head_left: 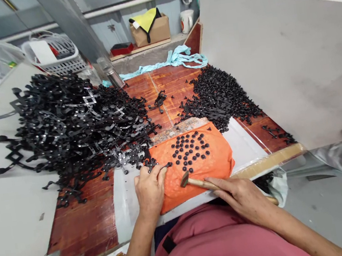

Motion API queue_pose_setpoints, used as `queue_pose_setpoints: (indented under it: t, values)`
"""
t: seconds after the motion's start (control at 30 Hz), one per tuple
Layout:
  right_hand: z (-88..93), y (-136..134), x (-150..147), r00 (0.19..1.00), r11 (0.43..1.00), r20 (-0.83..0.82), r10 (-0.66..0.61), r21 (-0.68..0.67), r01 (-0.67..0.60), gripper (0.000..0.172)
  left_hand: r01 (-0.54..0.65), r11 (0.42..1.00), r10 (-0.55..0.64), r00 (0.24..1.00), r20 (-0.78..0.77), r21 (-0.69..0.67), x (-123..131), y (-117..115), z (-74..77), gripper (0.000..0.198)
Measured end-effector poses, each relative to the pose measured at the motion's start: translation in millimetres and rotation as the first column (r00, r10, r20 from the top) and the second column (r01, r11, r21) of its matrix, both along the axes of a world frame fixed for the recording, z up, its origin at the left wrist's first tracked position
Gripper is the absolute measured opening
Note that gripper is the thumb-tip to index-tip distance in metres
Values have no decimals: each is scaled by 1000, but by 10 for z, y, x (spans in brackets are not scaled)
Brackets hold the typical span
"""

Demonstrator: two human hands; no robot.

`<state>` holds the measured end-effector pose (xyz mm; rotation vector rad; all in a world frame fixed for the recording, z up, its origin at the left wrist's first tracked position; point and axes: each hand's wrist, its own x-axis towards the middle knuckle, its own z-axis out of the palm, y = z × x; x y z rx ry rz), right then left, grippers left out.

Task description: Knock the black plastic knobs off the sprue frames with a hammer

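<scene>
Right grip (243, 196) wraps hammer (199, 182) handle; left hand (149, 189), fingers curled, presses orange pad (221, 159).

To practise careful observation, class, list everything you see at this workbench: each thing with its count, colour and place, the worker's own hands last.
linked metal strips: one big heap, black, left of tabletop
small parts: one smaller heap, black, right, by the board
orange pad: one, orange, front centre
round caps: many, black, on the pad
hammer: one, wooden handle, head on the pad
tabletop: one, red-brown wood
board: one, white, upright, right
basket: one, white, back left
cardboard box: one, brown, back ledge
mug: one, white, right of box
cloth: one, teal, back of tabletop
left hand: fingertips at pad's left edge
right hand: holding hammer handle
</scene>
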<state>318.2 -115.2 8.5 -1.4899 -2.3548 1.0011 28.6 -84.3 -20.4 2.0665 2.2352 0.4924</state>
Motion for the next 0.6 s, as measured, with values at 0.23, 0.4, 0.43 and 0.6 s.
queue_pose_setpoints:
  t: [0.23,0.4,0.43,0.6]
  values:
    - [179,98,47,998,999,-44,37,19,-36,44,12,999,-15,997,-73,-38,9,-6,120,32]
    - [263,235,-45,999,963,36,0,268,-10,48,-3,997,-4,995,-102,-71,15,12,180,32]
    - [265,265,-86,999,949,34,-10,314,-1,48,-4,997,-5,994,-107,-79,17,18,190,33]
    - [230,372,-282,983,930,185,8,360,-75,49,18,996,-29,991,-130,-87,14,46,224,34]
